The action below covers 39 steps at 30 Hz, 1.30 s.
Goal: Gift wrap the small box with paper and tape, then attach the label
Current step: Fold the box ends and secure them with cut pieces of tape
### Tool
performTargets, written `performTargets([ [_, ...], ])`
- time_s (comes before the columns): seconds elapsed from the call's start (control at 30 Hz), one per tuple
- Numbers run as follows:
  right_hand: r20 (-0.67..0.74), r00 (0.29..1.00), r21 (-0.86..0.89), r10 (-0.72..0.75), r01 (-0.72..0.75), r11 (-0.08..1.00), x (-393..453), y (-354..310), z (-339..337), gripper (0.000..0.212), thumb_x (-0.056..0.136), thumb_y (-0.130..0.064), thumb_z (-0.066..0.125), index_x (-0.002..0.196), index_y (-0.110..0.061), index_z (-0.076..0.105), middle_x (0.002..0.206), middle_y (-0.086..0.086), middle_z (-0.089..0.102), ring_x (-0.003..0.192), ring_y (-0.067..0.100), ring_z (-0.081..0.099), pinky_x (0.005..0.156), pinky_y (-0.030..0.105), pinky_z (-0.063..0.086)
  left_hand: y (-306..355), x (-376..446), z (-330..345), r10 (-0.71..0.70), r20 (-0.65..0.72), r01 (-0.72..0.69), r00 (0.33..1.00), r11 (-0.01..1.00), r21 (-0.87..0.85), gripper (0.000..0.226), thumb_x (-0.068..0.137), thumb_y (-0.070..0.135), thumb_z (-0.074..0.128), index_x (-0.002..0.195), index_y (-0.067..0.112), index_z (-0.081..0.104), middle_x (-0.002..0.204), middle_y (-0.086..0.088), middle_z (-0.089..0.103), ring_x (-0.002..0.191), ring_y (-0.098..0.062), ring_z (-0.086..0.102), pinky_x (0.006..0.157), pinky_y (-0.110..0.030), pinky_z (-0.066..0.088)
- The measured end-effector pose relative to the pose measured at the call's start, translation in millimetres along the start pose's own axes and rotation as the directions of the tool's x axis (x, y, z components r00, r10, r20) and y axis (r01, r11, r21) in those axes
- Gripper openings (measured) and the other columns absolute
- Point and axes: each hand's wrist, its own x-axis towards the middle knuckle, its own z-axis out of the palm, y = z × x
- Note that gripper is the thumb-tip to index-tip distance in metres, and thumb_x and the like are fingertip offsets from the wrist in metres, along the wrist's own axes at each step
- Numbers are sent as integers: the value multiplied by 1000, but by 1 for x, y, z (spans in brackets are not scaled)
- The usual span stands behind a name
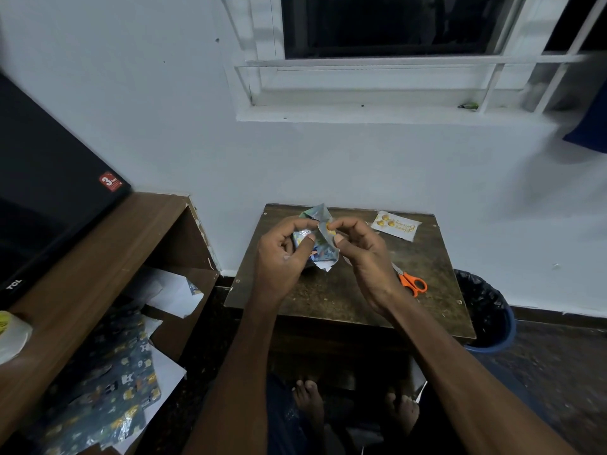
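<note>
Two hands hold the paper-covered small box (pixel 313 249) above the table (pixel 345 290). Left hand (pixel 279 257) grips its left side, thumb pressed on top. Right hand (pixel 361 251) pinches a loose glossy paper flap (pixel 323 224) pointing up; box axis unclear. Label (pixel 395 225), white card, unreadable script, lies beyond the right hand; orange-handled scissors (pixel 412 284) just right of its wrist.

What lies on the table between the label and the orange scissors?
In the head view, only bare table top shows between the label and the scissors; the right hand hides the scissors' blades.
</note>
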Motion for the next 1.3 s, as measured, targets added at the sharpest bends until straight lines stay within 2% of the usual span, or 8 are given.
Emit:
performTargets([
  [0.23, 4, 970, -231, -242, 236, 944, -15, -27, 8, 7, 100, -9, 67, 106, -13, 65, 108, 1, 68, 116, 22, 67, 86, 55, 57, -2, 0, 4, 60, 35, -60, 998, 998, 14, 28, 93, -1, 71, 108, 22, 79, 114, 5, 77, 74, -53, 62, 63, -62, 53],
  [0.5, -124, 880, -557, -459, 321, 766, -12, -21, 16, 7, 91, -16, 71, 95, -17, 77, 100, -11, 73, 101, 12, 70, 72, 46, 59, 2, -4, 12, 97, 28, -99, 995, 991, 93, 19, 92, -4, 73, 105, 8, 80, 104, 2, 77, 73, 3, 62, 68, -11, 43],
  [0.7, -222, 830, -715, -512, 218, 664, -16, -21, 21, 8, 89, -23, 76, 92, -16, 79, 94, -8, 75, 90, 7, 67, 71, 32, 55, 2, -8, 15, 91, 42, -94, 995, 990, 103, 22, 91, -7, 72, 109, 3, 80, 109, -4, 78, 69, 5, 61, 70, -4, 43],
  [0.8, -299, 873, -640, -385, 116, 759, -15, -25, 22, 8, 89, -29, 77, 87, -22, 81, 99, -10, 72, 95, 2, 65, 78, 24, 51, -3, -8, 18, 120, 96, -129, 988, 987, 99, 21, 93, 0, 72, 112, 5, 79, 116, -1, 77, 92, -12, 72, 83, -23, 57],
  [0.97, -423, 880, -415, -218, 26, 909, -10, -27, 18, 12, 89, -14, 78, 80, -22, 81, 105, -11, 65, 102, -3, 62, 82, 10, 45, 1, -8, 19, 145, 113, -157, 983, 982, 105, 26, 88, -9, 74, 106, 9, 81, 112, 2, 77, 100, -11, 74, 83, -21, 53],
  [1.1, -442, 882, -273, -162, 39, 961, -9, -26, 19, 17, 92, -11, 74, 81, -22, 80, 114, -3, 63, 110, -5, 59, 92, 20, 48, 6, -6, 16, 168, 117, -181, 979, 977, 110, 25, 87, -13, 73, 101, 4, 82, 111, -5, 78, 72, 8, 61, 73, -1, 39],
  [1.2, -398, 896, -264, -199, 96, 960, -9, -24, 20, 14, 94, -10, 72, 86, -18, 80, 117, 3, 64, 116, 1, 59, 94, 24, 50, 13, -7, 16, 183, 102, -193, 978, 977, 94, 23, 88, -13, 73, 102, 3, 81, 112, -7, 78, 70, -8, 54, 70, 1, 39],
  [1.3, -365, 910, -97, -195, 171, 980, -10, -26, 15, 9, 96, -10, 71, 93, -13, 79, 114, 7, 71, 111, 16, 67, 94, 40, 57, 13, -8, 9, 127, 75, -131, 989, 991, 41, 24, 88, -15, 72, 105, 1, 81, 112, -9, 78, 63, 10, 55, 68, -3, 41],
])
